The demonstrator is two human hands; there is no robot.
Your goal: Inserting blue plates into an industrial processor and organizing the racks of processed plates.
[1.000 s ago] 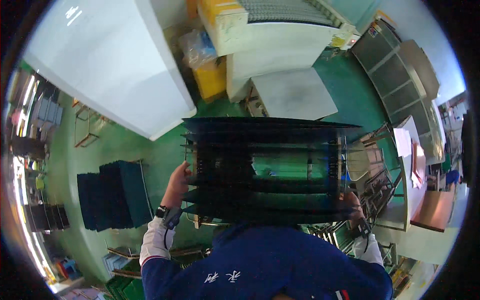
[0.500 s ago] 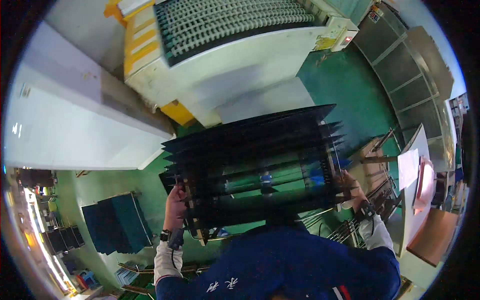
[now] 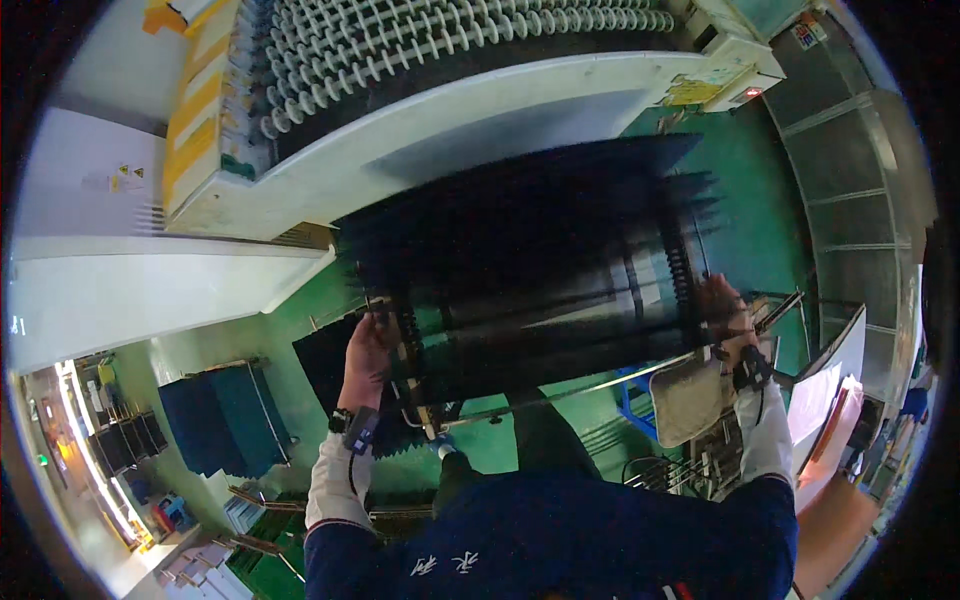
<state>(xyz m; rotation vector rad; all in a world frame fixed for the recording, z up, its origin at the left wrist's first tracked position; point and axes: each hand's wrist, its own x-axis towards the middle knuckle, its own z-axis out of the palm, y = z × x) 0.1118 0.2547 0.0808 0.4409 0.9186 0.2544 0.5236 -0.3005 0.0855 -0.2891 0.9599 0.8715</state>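
Observation:
I carry a wide stack of thin black sheets on a metal rack [image 3: 530, 270], held out in front of my chest. My left hand [image 3: 368, 345] grips its left end near a metal post. My right hand [image 3: 722, 310] grips its right end by a black spring-like rod. The stack is tilted, its far edges fanned out toward a white machine [image 3: 450, 110] with rows of white ribbed rollers on top.
A white cabinet [image 3: 130, 290] stands at left. Dark blue bins [image 3: 225, 420] sit on the green floor at lower left. A metal cart and a clipboard-like panel [image 3: 830, 380] are at right, with wire racks below. Grey shelving [image 3: 860, 170] lines the right edge.
I have moved closer to the roller machine, which now fills the top of the view. The stack has tipped up and to the right, still held at both ends.

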